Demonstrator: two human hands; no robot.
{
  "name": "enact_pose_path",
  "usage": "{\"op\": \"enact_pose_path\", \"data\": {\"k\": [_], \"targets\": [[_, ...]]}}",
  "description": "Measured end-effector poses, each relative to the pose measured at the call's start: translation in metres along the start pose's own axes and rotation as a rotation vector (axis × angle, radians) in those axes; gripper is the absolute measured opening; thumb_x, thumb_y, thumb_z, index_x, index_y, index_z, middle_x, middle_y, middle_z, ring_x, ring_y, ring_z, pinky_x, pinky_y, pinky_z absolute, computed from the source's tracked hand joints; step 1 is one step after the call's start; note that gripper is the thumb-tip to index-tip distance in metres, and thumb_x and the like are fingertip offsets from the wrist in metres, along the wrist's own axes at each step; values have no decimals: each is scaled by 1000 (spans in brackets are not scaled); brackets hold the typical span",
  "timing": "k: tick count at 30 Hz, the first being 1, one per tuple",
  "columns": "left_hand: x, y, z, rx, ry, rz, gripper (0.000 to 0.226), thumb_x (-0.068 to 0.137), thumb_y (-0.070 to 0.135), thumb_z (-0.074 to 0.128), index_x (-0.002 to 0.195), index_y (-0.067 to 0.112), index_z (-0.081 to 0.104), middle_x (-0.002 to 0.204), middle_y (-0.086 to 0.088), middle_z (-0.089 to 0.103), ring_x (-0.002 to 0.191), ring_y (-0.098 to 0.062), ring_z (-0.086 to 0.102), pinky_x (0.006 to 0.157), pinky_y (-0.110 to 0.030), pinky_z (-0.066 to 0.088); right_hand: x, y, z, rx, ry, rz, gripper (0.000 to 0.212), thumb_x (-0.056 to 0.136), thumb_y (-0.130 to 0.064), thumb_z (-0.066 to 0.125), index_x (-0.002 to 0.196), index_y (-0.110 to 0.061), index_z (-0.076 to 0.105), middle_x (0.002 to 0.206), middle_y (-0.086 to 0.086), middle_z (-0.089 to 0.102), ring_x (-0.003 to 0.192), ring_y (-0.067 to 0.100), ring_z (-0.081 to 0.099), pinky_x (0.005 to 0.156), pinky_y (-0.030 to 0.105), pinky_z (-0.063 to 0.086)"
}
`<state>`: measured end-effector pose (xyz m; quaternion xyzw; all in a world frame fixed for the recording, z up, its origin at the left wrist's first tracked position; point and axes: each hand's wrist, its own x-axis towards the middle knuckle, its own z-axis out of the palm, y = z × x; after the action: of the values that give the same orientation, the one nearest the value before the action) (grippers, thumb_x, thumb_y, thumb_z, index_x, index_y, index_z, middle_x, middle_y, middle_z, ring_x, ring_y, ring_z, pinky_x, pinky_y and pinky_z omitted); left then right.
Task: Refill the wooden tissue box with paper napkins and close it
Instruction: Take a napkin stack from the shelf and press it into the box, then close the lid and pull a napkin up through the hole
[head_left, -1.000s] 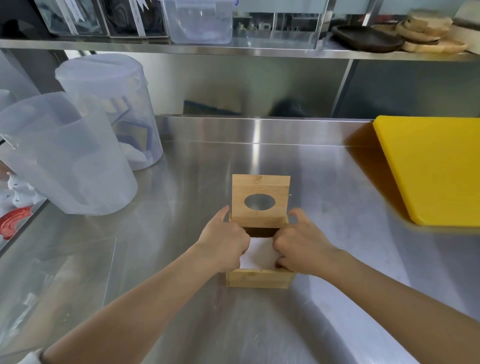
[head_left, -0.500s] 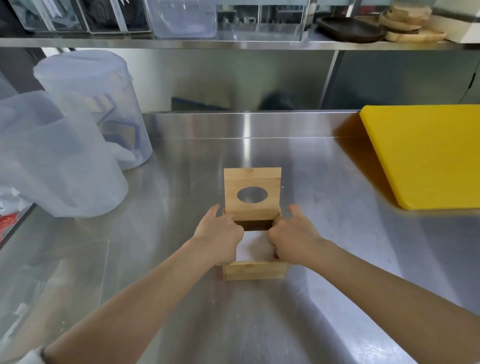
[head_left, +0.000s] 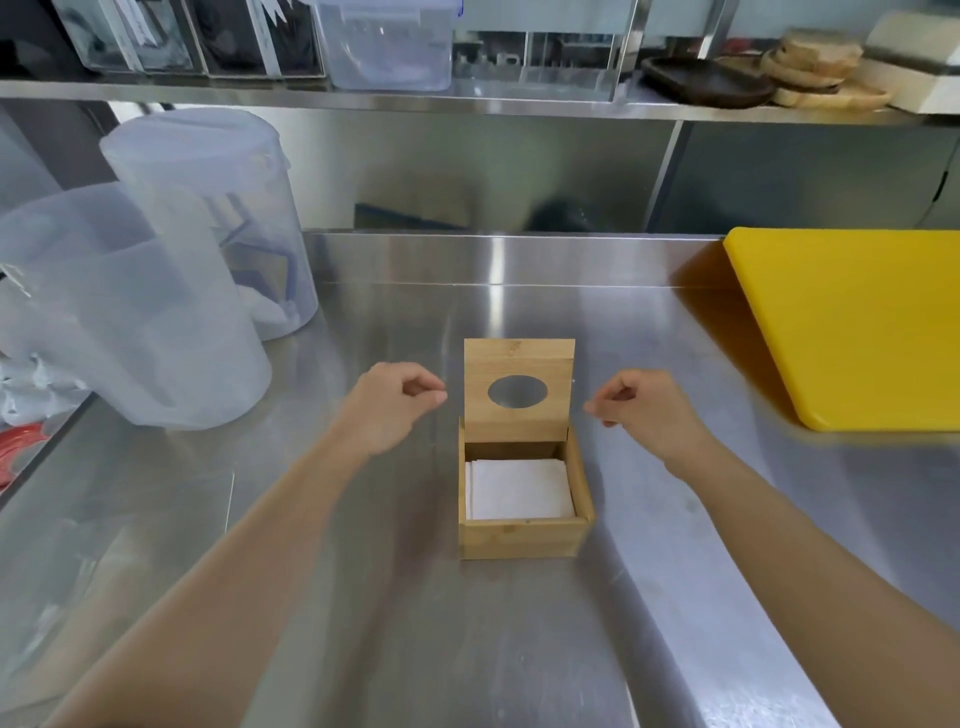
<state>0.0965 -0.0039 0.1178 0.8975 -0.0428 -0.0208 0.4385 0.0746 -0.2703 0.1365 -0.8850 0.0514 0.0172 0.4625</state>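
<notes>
The wooden tissue box (head_left: 523, 538) sits on the steel counter in front of me. Its hinged lid (head_left: 519, 364), with an oval hole, stands upright at the back. A stack of white paper napkins (head_left: 521, 488) lies flat inside the box. My left hand (head_left: 387, 408) hovers to the left of the lid, fingers curled with thumb and forefinger pinched, holding nothing. My right hand (head_left: 649, 410) hovers to the right of the lid in the same curled pose, holding nothing. Neither hand touches the box.
Two large translucent plastic containers (head_left: 130, 317) stand at the left. A yellow cutting board (head_left: 857, 322) lies at the right. A shelf (head_left: 467, 104) above the counter holds clear bins, a dark tray and wooden plates. A raised steel ledge runs along the back.
Both hands have lifted out of the box and moved apart to either side of the lid. The napkins they were pressing down now lie uncovered inside.
</notes>
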Motion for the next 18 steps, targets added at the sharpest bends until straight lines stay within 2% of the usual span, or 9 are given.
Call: {"op": "enact_pose_path", "data": {"k": [3,5,6,7,9,12,16,18], "targets": [[-3,1,14,-224,63,-93,8,78,25,71,84,24,67,84,0,67,76,-12,59,72,-26,46,4,7,6,175,-15,47,9,78,-11,72,79,-14,64,76,2,61,71,12,55,60,20,44],[-5,4,24,-317,44,-139,17,78,27,72,93,21,65,87,2,66,78,-9,59,74,-26,47,4,9,14,228,-58,33,18,80,-10,70,97,-10,65,86,1,63,75,8,56,62,15,45],[-6,5,28,-350,27,-145,19,79,25,71,96,20,65,89,3,66,81,-9,60,77,-27,48,4,9,18,245,-69,12,19,81,-8,68,99,-9,64,86,0,63,74,6,57,61,11,45],[-7,6,32,-372,17,-140,16,80,22,70,95,20,64,88,3,66,83,-11,61,79,-30,49,4,8,22,264,-74,-7,16,83,-6,65,98,-10,63,84,-3,63,73,4,57,59,8,45],[-9,7,37,-371,16,-123,10,81,15,68,85,23,64,84,1,68,82,-17,64,80,-35,52,6,6,27,275,-74,-26,12,85,-3,61,94,-12,61,81,-6,63,72,5,57,61,13,47],[-7,7,41,-317,35,-132,14,82,6,65,80,20,61,84,-6,68,82,-26,66,76,-44,57,11,9,30,238,-50,-23,10,87,-1,58,91,-11,60,78,-3,62,71,9,57,61,18,49],[-6,8,46,-118,51,-57,10,82,8,65,82,11,56,82,-10,66,76,-26,63,70,-39,56,13,13,31,138,-18,-70,16,86,-4,60,78,-18,59,74,-3,61,69,11,57,65,18,49],[-7,7,47,-29,67,16,11,83,12,65,84,10,54,83,-7,65,78,-24,61,68,-32,50,11,16,31,88,10,-126,24,86,-6,61,72,-25,56,73,-7,60,69,7,56,64,10,45]]}}
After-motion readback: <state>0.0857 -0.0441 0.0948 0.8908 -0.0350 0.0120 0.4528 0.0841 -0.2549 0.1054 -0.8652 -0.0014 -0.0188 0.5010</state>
